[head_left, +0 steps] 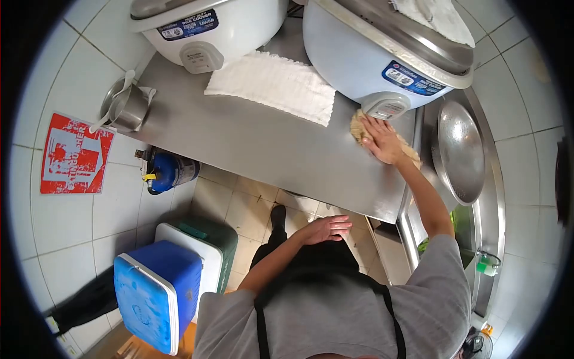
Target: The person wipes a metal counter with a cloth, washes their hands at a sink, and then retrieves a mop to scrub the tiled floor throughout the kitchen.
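Observation:
My right hand [382,140] presses down on a yellowish-tan cloth [359,128] on the steel counter [257,134], just under the front of the right-hand rice cooker [347,54]. Part of the cloth is hidden beneath the palm and wrist. Nothing is held in my left hand [326,230], whose fingers are stretched out in front of my body, below the counter's front edge. A white towel [275,87] lies flat on the counter between the two cookers, to the left of my right hand.
Another rice cooker [239,36] stands back left, near metal cups [128,110] at the counter's left end. A metal bowl [460,152] leans by the sink on the right. Below left are a blue cylinder [173,170] and a blue cooler box [146,299].

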Demonstrator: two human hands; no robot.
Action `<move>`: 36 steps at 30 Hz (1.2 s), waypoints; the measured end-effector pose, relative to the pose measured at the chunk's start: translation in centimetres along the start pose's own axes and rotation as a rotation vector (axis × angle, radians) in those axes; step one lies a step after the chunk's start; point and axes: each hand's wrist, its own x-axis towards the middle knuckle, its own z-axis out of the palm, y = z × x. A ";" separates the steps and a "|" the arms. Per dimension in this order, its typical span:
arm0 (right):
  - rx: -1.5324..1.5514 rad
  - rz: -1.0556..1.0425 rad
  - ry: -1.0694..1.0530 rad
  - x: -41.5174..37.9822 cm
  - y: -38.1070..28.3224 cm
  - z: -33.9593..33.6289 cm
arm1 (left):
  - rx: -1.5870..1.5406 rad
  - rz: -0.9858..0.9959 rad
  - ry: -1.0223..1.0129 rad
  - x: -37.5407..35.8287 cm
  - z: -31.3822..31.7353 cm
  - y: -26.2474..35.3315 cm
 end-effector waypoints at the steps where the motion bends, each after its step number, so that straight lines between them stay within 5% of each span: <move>1: 0.031 -0.067 -0.019 0.6 -1.0 0.0 | -0.030 -0.056 -0.022 0.3 0.0 0.0; 8: 0.146 -0.413 -0.106 2.5 -7.6 0.3 | -0.400 -0.192 -0.298 3.5 1.3 -0.2; 14: 0.106 -0.647 -0.185 -6.8 -7.9 -0.2 | -0.473 -0.134 -0.337 6.9 4.4 -0.2; 18: 0.041 -0.547 -0.167 -13.7 -8.5 0.6 | -0.311 -0.009 -0.359 9.5 4.8 -2.5; 20: 0.074 -0.537 -0.147 -15.7 -8.7 0.2 | -0.258 0.095 -0.044 9.3 5.3 -3.3; 23: 0.500 -0.373 0.245 -17.2 -7.7 2.1 | -0.336 0.025 -0.144 10.3 4.1 -4.1; 25: 0.507 -0.070 0.480 -16.4 -5.7 0.5 | -0.331 0.000 -0.206 9.6 5.0 -3.1; 26: 0.979 0.151 0.519 -16.2 -5.5 -2.4 | -0.319 -0.004 -0.173 9.7 3.7 -3.5; 27: 0.674 0.364 0.334 -16.1 -2.5 -2.3 | -0.335 -0.009 -0.124 9.3 3.6 -3.3; 30: 0.167 0.192 0.366 -17.1 0.0 2.0 | -0.323 0.003 -0.071 7.7 2.8 -3.8; 36: 0.110 0.361 0.309 -18.5 -9.2 2.8 | -0.399 0.153 0.051 2.0 -0.1 -3.5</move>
